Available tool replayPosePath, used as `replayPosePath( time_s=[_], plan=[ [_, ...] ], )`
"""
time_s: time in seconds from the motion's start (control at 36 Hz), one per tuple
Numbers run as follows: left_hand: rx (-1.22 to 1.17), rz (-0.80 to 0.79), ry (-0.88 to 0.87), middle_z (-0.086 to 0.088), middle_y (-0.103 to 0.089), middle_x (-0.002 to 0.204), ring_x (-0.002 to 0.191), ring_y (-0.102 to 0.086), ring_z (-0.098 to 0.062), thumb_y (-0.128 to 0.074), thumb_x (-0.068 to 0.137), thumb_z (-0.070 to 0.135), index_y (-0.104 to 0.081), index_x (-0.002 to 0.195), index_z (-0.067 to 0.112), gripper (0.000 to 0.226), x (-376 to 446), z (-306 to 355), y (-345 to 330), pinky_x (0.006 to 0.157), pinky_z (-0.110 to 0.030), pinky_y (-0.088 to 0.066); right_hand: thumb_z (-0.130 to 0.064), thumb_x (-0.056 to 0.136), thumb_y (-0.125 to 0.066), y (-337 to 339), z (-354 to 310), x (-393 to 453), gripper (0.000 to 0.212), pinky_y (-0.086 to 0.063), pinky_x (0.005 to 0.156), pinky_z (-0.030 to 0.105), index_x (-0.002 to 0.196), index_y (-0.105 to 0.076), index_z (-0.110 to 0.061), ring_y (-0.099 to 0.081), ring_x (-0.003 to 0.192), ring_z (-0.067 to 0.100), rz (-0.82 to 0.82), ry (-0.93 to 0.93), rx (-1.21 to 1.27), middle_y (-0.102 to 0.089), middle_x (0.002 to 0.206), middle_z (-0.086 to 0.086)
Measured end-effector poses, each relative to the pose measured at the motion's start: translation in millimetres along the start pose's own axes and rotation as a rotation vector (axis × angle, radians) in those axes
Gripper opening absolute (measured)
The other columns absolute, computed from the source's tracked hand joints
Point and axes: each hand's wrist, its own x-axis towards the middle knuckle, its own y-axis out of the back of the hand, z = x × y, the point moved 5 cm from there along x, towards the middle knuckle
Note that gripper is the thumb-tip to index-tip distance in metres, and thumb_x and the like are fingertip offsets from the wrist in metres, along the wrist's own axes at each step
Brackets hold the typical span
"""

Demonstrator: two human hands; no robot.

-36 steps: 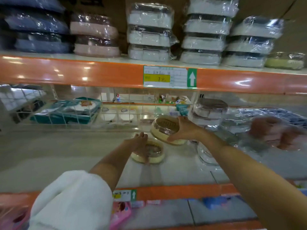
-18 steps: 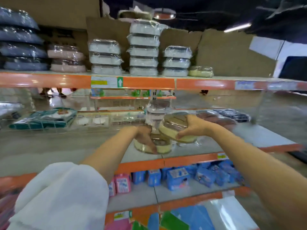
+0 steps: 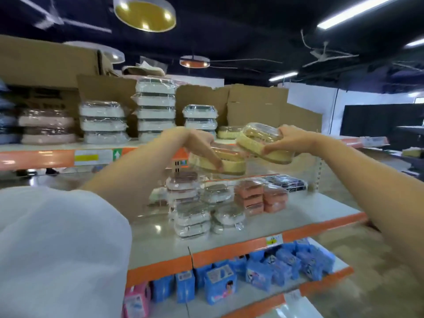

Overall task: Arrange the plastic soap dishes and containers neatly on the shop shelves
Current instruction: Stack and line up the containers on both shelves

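Each of my hands holds a cream-yellow wrapped soap dish, raised to the height of the upper shelf [image 3: 57,157]. My left hand [image 3: 202,145] grips the left yellow dish [image 3: 229,165] from above, just in front of the shelf's orange edge. My right hand [image 3: 289,140] holds the right yellow dish [image 3: 263,145], tilted and a little higher. Another yellow dish [image 3: 228,132] lies on the upper shelf behind them, beside stacks of white wrapped dishes [image 3: 154,109]. The middle shelf [image 3: 298,222] carries white dishes [image 3: 191,218] and pink dishes [image 3: 260,198].
Pink dishes [image 3: 47,126] are stacked at the upper shelf's left. Cardboard boxes [image 3: 254,104] stand behind the upper stacks. Blue packets [image 3: 259,274] and pink packets [image 3: 135,301] fill the lower shelf. Dark packs [image 3: 286,181] lie at the back of the middle shelf.
Both hands have lifted their yellow dishes from the middle shelf up to the upper shelf's level. My view has tilted upward and pulled back.
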Motion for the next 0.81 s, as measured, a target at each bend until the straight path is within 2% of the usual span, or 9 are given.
replayPosePath(
  time_s=[0.06,0.14,0.33,0.47,0.53,0.58,0.64,0.72,0.81],
  plan=[
    [-0.002,0.022,0.011,-0.003,-0.049,0.131,0.117,-0.052,-0.025,-0.07,0.063,0.066,-0.044,0.124,0.014,0.085,4,-4,19,0.102,-0.042,-0.045,-0.055,0.073,-0.074,12,1,12,0.07,-0.051,0.061,0.029,0.118,-0.044,-0.011,-0.056,0.098,0.024,0.041,-0.001,-0.018,-0.049,0.116,0.011],
    [-0.093,0.066,0.019,-0.009,-0.055,0.126,0.112,-0.056,-0.027,-0.065,0.05,0.073,-0.05,0.106,0.019,0.08,12,-14,43,0.091,-0.041,-0.05,-0.057,0.071,-0.074,24,2,33,0.081,-0.055,0.071,0.034,0.128,-0.04,-0.01,-0.051,0.103,0.026,0.085,-0.009,-0.064,-0.04,0.12,0.011],
    [-0.19,0.206,0.107,-0.007,-0.056,0.121,0.112,-0.055,-0.027,-0.064,0.047,0.077,-0.05,0.13,0.008,0.109,57,-47,71,0.071,-0.028,-0.048,-0.056,0.07,-0.076,12,8,101,0.09,-0.057,0.081,0.039,0.135,-0.037,-0.007,-0.048,0.108,0.028,0.093,0.004,-0.055,-0.03,0.122,0.01],
    [-0.147,0.192,0.093,-0.021,-0.048,0.135,0.122,-0.048,-0.036,-0.062,0.047,0.082,-0.045,0.13,-0.005,0.121,92,-58,65,0.091,-0.042,-0.05,-0.055,0.074,-0.074,-4,15,141,0.089,-0.053,0.085,0.039,0.138,-0.032,-0.008,-0.043,0.111,0.026,0.077,0.022,-0.048,-0.027,0.131,0.011],
    [-0.115,0.199,0.097,-0.014,-0.054,0.126,0.117,-0.052,-0.032,-0.061,0.045,0.084,-0.047,0.129,0.001,0.119,104,-63,64,0.083,-0.035,-0.049,-0.055,0.074,-0.074,-8,17,157,0.089,-0.053,0.087,0.039,0.138,-0.033,-0.008,-0.042,0.11,0.025,0.079,0.033,-0.035,-0.028,0.131,0.011],
    [-0.112,0.214,0.086,-0.002,-0.055,0.097,0.091,-0.058,-0.025,-0.065,0.045,0.085,-0.058,0.11,0.009,0.1,116,-67,67,0.068,-0.028,-0.042,-0.056,0.071,-0.075,-9,21,174,0.091,-0.053,0.087,0.04,0.137,-0.034,-0.009,-0.043,0.112,0.026,0.084,0.045,-0.022,-0.028,0.131,0.01],
    [-0.137,0.249,0.099,0.005,-0.047,0.077,0.066,-0.045,-0.014,-0.066,0.052,0.078,-0.057,0.091,0.013,0.077,127,-70,75,0.061,-0.026,-0.033,-0.056,0.069,-0.076,-8,25,193,0.092,-0.053,0.084,0.04,0.136,-0.035,-0.008,-0.044,0.112,0.026,0.093,0.063,-0.003,-0.029,0.13,0.009],
    [-0.14,0.337,0.14,0.007,-0.044,0.081,0.068,-0.042,-0.006,-0.064,0.059,0.073,-0.055,0.116,0.001,0.092,144,-74,89,0.062,-0.026,-0.037,-0.054,0.071,-0.076,-7,32,222,0.091,-0.049,0.088,0.038,0.137,-0.035,-0.007,-0.043,0.112,0.024,0.092,0.096,0.03,-0.031,0.134,0.009],
    [-0.145,0.335,0.187,0.007,-0.047,0.087,0.072,-0.045,-0.007,-0.063,0.05,0.078,-0.053,0.111,0.008,0.093,165,-76,95,0.064,-0.028,-0.04,-0.052,0.073,-0.076,-6,39,252,0.087,-0.046,0.088,0.036,0.136,-0.036,-0.007,-0.043,0.112,0.024,0.07,0.145,0.067,-0.034,0.133,0.01]
  ],
)
